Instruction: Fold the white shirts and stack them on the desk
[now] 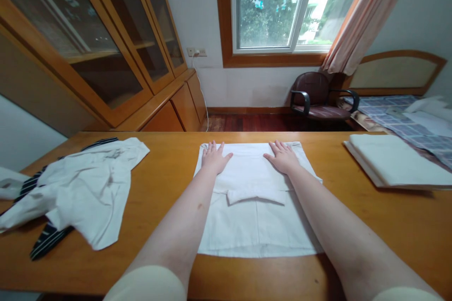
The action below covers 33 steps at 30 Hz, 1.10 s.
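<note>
A white garment [240, 230] lies folded into a rough rectangle on the wooden table, its far edge close to the table's far side. Across its middle sits a raised strip of the same cloth, perhaps a belt or tab. My left hand [214, 158] rests flat on the far left part of the garment, fingers spread. On the far right part, my right hand [282, 157] also lies flat with its fingers apart. Both palms press on the cloth and grip nothing.
On the table's left lies a crumpled white garment [95, 188] with black striped cloth [52, 240] under it. A folded white stack [399, 160] sits at the right. Beyond the table [165, 174] stand a glass-door cabinet [106, 51], an armchair [314, 96] and a bed [406, 108].
</note>
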Tool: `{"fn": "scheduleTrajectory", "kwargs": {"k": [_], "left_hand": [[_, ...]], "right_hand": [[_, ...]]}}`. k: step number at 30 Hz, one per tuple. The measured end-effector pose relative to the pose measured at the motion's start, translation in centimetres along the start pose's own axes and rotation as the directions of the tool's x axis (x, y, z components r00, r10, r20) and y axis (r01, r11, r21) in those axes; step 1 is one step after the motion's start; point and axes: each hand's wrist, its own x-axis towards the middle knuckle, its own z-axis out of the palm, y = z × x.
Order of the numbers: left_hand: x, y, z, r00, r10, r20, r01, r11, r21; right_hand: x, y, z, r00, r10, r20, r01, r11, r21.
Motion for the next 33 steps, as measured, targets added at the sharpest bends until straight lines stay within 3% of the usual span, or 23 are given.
{"fn": "scheduleTrajectory", "kwargs": {"k": [6, 13, 19, 24, 27, 29, 31, 33], "left_hand": [[0.4, -2.2, -0.7, 1.000, 0.019, 0.024, -0.019, 1.000, 0.011], [0.7, -2.7, -0.4, 1.000, 0.029, 0.003, -0.029, 1.000, 0.010], [0.8, -2.8, -0.2, 1.000, 0.012, -0.008, -0.012, 0.999, -0.052], [1.2, -3.7, -0.9, 1.000, -0.008, -0.010, 0.005, 0.952, -0.307], [0.2, -3.6, -1.8, 0.995, -0.076, -0.059, 0.044, 0.905, -0.423], [-1.6, -2.5, -2.2, 0.996, -0.075, -0.041, 0.051, 0.910, -0.412], [-4.5, -0.6, -2.4, 1.000, 0.008, 0.025, 0.003, 0.916, -0.402], [-7.7, 1.6, -2.3, 0.985, 0.166, 0.046, -0.135, 0.910, -0.392]], "right_hand": [[-0.1, 2.8, -0.3, 1.000, 0.024, -0.002, -0.024, 1.000, -0.010], [-0.2, 3.5, -0.1, 0.997, 0.016, -0.071, -0.011, 0.997, 0.071], [0.0, 3.4, 0.2, 0.968, 0.028, -0.250, 0.017, 0.985, 0.173], [-0.2, 2.5, -1.1, 0.886, 0.134, -0.444, 0.106, 0.874, 0.474], [-2.2, 0.8, -2.2, 0.937, 0.100, -0.333, 0.113, 0.819, 0.563], [-4.3, -0.6, -2.7, 0.983, -0.025, -0.179, 0.125, 0.808, 0.576], [-6.7, -1.9, -2.8, 0.987, -0.143, -0.070, 0.157, 0.792, 0.590], [-8.8, -2.6, -2.5, 0.973, -0.230, -0.002, 0.188, 0.792, 0.580]]}}
